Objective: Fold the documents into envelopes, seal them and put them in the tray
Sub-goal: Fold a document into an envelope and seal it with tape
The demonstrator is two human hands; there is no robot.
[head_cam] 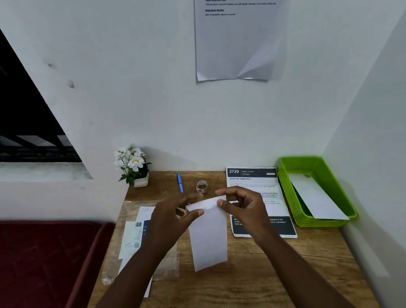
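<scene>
A long white envelope (208, 237) hangs upright above the wooden desk (239, 290), its flap end at the top. My left hand (171, 220) pinches the top left corner and my right hand (245, 206) pinches the top right corner at the flap. A printed document (254, 186) with a dark header lies flat to the right, partly under my right hand. The green tray (326, 164) stands at the desk's right edge with one white envelope (317, 198) lying in it.
A roll of clear tape (202, 187) and a blue pen (180, 182) lie behind my hands. A small pot of white flowers (134, 166) stands at the back left. Loose papers and a plastic sleeve (135, 236) lie at the left. A dark red mattress (33, 277) borders the desk.
</scene>
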